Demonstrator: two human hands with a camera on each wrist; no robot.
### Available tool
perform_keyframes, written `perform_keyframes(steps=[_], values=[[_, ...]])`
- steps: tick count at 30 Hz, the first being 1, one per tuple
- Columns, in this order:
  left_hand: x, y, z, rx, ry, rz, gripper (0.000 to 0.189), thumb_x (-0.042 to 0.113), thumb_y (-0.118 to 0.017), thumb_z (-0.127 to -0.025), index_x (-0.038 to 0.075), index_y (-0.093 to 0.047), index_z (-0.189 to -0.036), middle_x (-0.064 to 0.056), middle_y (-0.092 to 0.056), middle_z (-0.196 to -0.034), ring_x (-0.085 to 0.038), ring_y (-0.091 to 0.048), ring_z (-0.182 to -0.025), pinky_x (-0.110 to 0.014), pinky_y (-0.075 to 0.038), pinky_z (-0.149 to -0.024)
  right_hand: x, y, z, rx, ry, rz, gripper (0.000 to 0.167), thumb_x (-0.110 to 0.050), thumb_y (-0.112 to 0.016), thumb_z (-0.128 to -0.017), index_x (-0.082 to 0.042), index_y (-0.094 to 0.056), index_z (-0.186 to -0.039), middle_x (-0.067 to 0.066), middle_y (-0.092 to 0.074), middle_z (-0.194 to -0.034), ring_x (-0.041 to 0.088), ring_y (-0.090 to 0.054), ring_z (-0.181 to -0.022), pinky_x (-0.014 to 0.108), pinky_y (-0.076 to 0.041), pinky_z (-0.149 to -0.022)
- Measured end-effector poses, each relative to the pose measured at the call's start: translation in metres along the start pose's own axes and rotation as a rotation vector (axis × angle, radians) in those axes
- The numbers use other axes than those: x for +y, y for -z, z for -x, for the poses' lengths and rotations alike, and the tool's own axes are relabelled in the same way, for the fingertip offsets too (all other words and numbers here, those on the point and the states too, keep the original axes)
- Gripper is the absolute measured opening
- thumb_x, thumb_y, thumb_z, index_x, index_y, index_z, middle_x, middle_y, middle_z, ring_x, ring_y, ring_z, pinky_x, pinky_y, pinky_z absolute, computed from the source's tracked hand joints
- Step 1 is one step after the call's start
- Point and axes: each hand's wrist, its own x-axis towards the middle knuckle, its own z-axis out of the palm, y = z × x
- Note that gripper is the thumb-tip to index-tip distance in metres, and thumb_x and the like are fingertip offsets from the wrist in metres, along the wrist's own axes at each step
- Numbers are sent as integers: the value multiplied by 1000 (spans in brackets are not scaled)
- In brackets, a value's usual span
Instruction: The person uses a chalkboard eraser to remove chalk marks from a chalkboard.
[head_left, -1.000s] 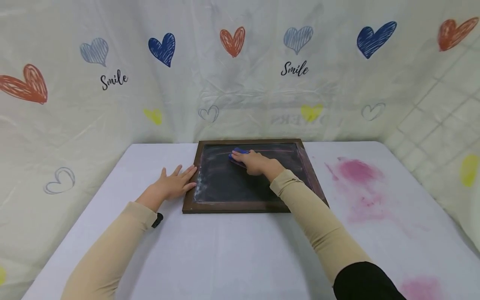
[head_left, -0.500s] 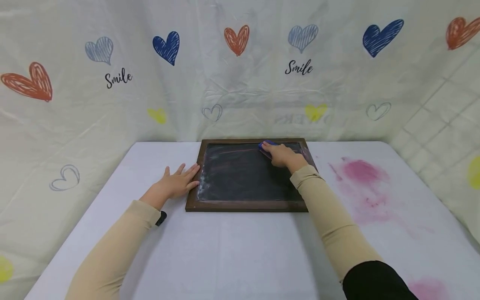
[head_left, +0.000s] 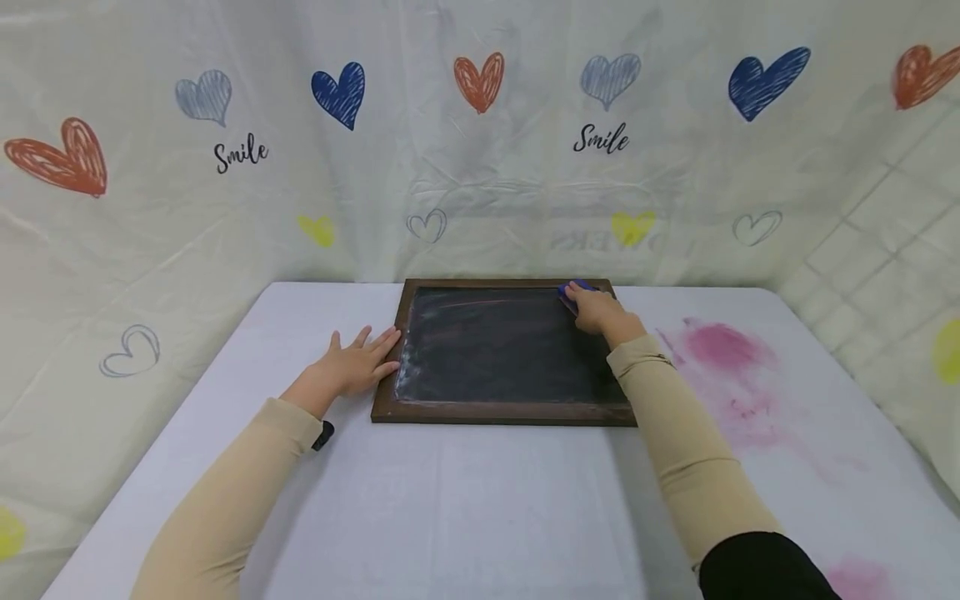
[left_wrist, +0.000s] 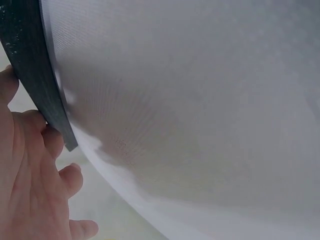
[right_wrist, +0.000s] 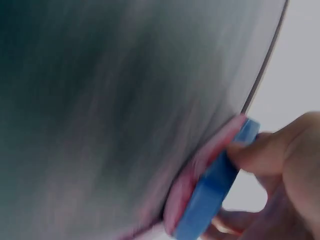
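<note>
Eraser (right_wrist: 206, 192) shifts right on blackboard (head_left: 487, 354); left hand (head_left: 345, 368) spread on frame (head_left: 502, 413), right hand (head_left: 602, 314) pinching blue back (right_wrist: 220, 177): best hold. Likely light, soft-faced.

The right hand (head_left: 598, 313) partly hides the eraser (right_wrist: 211, 192); its sleeve (head_left: 675, 442) covers the near right corner of the blackboard (head_left: 487, 350), blurred in the right wrist view. The left wrist view crops the left hand (left_wrist: 32, 175).
</note>
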Motion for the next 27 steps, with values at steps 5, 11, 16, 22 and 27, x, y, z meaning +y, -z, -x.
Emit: perform_keyframes(steps=[5,11,16,22,27], values=[[2,0,2,-2,-11,18,68,47,-32,-112,12,-10,-166,-8,-12,-171,-41,-7,-155,-75,-1,-114,-6,-7,-1,11,-58,16,67,0,-49,-99,1,-22,-161,19,-14,-168,65,-23,-140,70,-25,-113],[3,3,4,1,-6,13,68,47,-32,-112,12,-12,-166,-8,-13,-171,-41,-7,-155,-75,-1,-114,-21,-11,-5,4,-37,-16,68,1,-49,-98,1,-23,-161,22,-15,-168,64,-21,-142,72,-22,-113],[1,6,6,0,5,19,68,47,-32,-112,11,-12,-166,-9,-14,-171,-41,-6,-155,-75,0,-114,-46,-16,-16,8,52,-19,66,3,-49,-98,0,-26,-160,22,-18,-167,59,-22,-145,68,-24,-115],[-1,4,6,-2,14,14,68,47,-33,-112,13,-10,-166,-8,-13,-171,-40,-6,-155,-75,0,-114,-86,-20,-28,-43,103,10,67,2,-49,-103,-7,-22,-163,14,-13,-170,59,-15,-147,66,-21,-117],[0,2,3,5,2,29,68,46,-34,-112,13,-9,-166,-7,-12,-171,-40,-7,-155,-74,1,-114,-121,-24,-35,-84,145,82,68,1,-49,-104,-8,-19,-164,10,-9,-171,57,-13,-148,63,-22,-118]])
